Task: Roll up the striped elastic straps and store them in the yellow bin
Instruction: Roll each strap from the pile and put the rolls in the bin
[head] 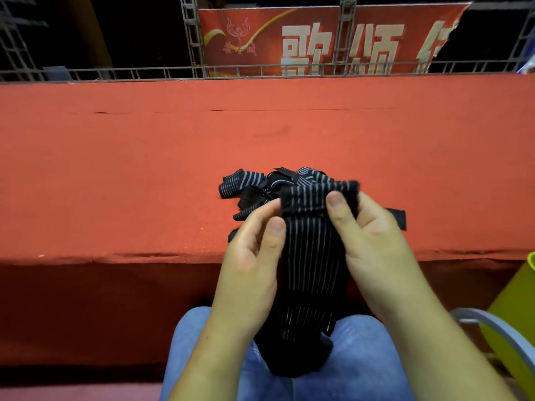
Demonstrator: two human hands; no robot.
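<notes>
Red worktop (pixel 115 169): your left hand (pixel 249 256) and right hand (pixel 373 241) pinch the strap (pixel 312 256) top; slack tail could skew the roll.

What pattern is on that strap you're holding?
The strap is black with thin pale lengthwise stripes, clearest in the head view.

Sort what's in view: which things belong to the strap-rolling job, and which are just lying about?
Belongs to the job: held strap, gripped by left hand and right hand; strap pile on the red table; yellow bin.
Just there: red banner; metal truss.
</notes>
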